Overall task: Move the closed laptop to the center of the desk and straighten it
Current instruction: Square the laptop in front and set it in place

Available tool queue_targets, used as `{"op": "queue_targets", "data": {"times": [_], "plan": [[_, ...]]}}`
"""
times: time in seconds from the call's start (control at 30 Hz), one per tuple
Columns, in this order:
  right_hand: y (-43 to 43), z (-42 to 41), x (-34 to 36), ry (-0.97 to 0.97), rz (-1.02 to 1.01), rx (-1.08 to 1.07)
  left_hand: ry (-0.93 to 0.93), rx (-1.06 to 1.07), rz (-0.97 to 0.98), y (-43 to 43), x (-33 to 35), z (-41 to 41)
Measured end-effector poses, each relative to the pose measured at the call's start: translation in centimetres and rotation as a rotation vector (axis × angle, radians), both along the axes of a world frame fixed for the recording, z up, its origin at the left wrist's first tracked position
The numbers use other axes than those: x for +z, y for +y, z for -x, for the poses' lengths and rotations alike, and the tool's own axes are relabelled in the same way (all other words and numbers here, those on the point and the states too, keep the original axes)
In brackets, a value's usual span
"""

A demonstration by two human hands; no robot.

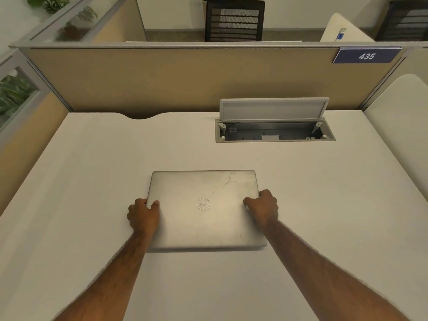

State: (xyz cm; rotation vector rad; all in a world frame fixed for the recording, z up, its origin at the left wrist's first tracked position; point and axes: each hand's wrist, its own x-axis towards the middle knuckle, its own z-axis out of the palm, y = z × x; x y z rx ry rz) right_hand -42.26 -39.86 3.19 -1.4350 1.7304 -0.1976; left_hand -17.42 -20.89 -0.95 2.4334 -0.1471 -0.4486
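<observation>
A closed silver laptop lies flat on the white desk, roughly in the middle, its edges nearly parallel to the desk's front edge. A round logo sits at the lid's middle. My left hand grips the laptop's left edge, thumb on the lid and fingers curled round the side. My right hand grips the right edge the same way. Both forearms reach in from the bottom of the view.
An open cable box with its grey lid tilted up is sunk into the desk at the back right. A tan partition with a blue "435" sign closes the far side. A curved cutout marks the back edge.
</observation>
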Motion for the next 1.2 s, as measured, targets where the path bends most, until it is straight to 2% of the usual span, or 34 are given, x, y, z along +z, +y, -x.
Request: {"op": "queue_targets", "data": {"times": [1.2], "plan": [[-0.7, 1.2, -0.4, -0.062, 0.007, -0.069, 0.072, -0.103, -0.033, -0.4, 1.1, 1.0]]}}
